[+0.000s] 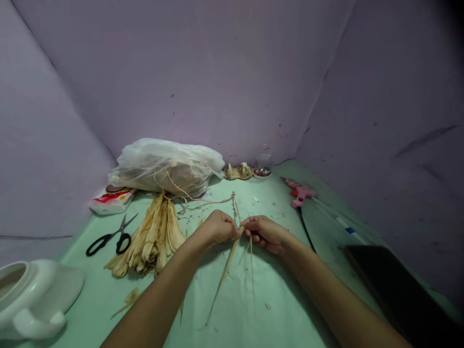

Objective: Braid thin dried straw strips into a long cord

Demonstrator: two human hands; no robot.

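Note:
My left hand and my right hand meet at the middle of the table, both with fingers pinched on a thin twisted cord of dry plant fibre. The cord runs up from my fingertips to a small point on the table, then trails left toward the plastic bag. Below my hands hang loose tan strips, a wider one slanting left and a thinner one nearly straight down. Left of my left arm lies a bundle of dried, flattened leaf strips, gathered at its top.
Black-handled scissors lie open at the left, near a white ceramic vessel. Behind are a stuffed plastic bag, a small box, a woven piece and a bead container. Rightward lie a pink glue gun and a dark flat object.

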